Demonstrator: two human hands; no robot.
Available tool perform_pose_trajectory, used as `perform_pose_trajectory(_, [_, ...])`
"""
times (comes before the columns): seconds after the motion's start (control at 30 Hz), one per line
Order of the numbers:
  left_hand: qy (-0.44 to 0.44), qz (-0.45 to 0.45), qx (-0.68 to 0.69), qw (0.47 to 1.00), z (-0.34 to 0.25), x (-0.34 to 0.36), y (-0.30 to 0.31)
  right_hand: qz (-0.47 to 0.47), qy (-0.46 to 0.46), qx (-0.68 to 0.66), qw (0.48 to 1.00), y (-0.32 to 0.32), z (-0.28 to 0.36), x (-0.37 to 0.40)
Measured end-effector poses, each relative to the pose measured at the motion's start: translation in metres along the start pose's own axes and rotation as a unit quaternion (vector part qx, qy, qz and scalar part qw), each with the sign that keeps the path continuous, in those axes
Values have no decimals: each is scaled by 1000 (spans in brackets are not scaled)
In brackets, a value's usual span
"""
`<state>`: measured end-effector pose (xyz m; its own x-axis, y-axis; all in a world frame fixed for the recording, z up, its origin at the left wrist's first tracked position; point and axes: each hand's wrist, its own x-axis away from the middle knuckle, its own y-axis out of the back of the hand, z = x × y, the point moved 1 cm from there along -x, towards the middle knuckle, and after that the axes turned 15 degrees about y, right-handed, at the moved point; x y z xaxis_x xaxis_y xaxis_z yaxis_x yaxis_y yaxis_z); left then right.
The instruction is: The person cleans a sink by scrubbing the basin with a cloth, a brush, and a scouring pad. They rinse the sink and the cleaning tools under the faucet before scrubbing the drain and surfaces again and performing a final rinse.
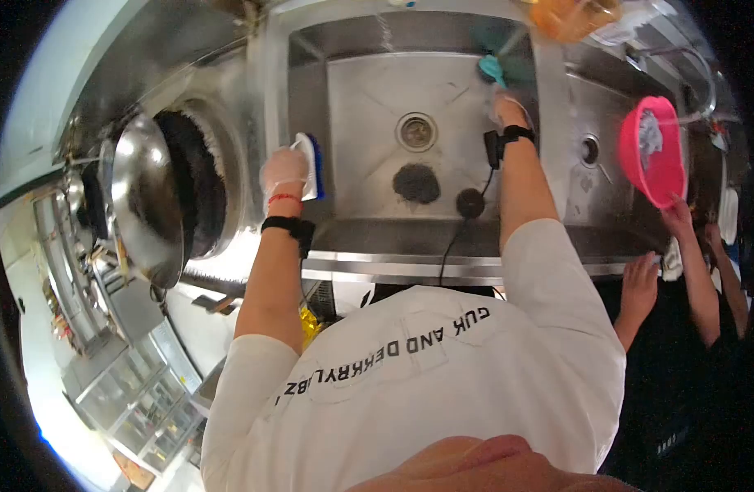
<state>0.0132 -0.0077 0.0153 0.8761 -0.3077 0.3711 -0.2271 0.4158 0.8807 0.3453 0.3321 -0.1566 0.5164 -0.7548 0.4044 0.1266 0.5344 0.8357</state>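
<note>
My left hand (284,174), in a clear glove, is closed around a white-and-blue scrub brush (311,164) at the left rim of the steel sink (361,90). At the sink's right side, my gloved right hand (509,110) grips the handle of a teal brush (490,68), its head toward the far right corner. Between the hands lie a round drain (415,131), a dark grey scourer-like patch (416,184) and a small black disc (470,203). Black bands circle both wrists.
To the left, a large steel wok (150,201) leans beside a blackened round burner (201,180). A second basin (578,193) adjoins on the right. There another person's hand (678,218) holds a pink tub (665,168) with grey cloth inside. A curved tap (709,78) stands behind.
</note>
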Motion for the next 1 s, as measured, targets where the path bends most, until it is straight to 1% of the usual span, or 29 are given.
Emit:
perform_pose_trajectory(0.03, [17,-5,10,1000,3,1,0,-38,-52,-119,991,-1,14,11])
perform_pose_trajectory(0.07, [31,-11,21,999,1,0,-2,-88,-102,-232,963,-2,29,22])
perform_pose_trajectory(0.1, [40,-16,36,998,0,-1,-2,-78,-52,-207,974,-27,24,25])
perform_pose_trajectory(0.13, [29,-8,17,999,1,2,-1,-68,-6,-179,982,-65,10,30])
perform_pose_trajectory(0.17, [17,-3,3,1000,-1,3,3,-63,40,-148,986,-82,4,36])
perform_pose_trajectory(0.27, [1,-4,-12,1000,-1,-3,-1,133,-15,-74,988,-92,48,58])
perform_pose_trajectory(0.37, [20,-4,20,1000,1,-11,-8,150,93,-2,984,-68,48,50])
perform_pose_trajectory(0.4, [29,1,34,999,3,-11,-11,52,-8,-140,989,-104,14,21])
perform_pose_trajectory(0.5, [40,1,30,999,0,-7,-6,-67,-49,-218,973,-32,38,37])
perform_pose_trajectory(0.57, [41,6,32,999,-2,-3,0,-1,-48,-202,978,-38,50,43])
perform_pose_trajectory(0.63, [41,9,44,998,-1,-1,1,47,-25,-148,988,-53,60,51])
perform_pose_trajectory(0.67, [41,10,56,998,0,0,2,61,-3,-101,993,-80,62,55])
perform_pose_trajectory(0.7, [42,8,68,997,1,-1,2,74,20,-54,996,-94,66,59])
perform_pose_trajectory(0.77, [51,2,67,996,-1,-5,-3,125,141,-67,980,-72,85,84])
perform_pose_trajectory(0.8, [7,7,48,999,2,-8,-6,130,126,-137,974,-57,98,86])
perform_pose_trajectory(0.83, [40,12,66,997,3,-18,-19,134,108,-206,963,-42,111,89])
perform_pose_trajectory(0.87, [42,6,65,997,2,-18,-17,115,6,-333,936,-29,119,86])
perform_pose_trajectory(0.9, [43,4,63,997,2,-15,-14,95,-103,-448,883,-15,125,88])
perform_pose_trajectory(0.93, [54,5,69,996,1,-9,-9,1,34,-453,891,8,139,101])
perform_pose_trajectory(0.97, [63,7,74,995,-1,-3,-1,16,92,-528,844,22,145,105])
perform_pose_trajectory(1.0, [70,8,80,994,-1,-1,2,41,143,-602,785,36,150,109])
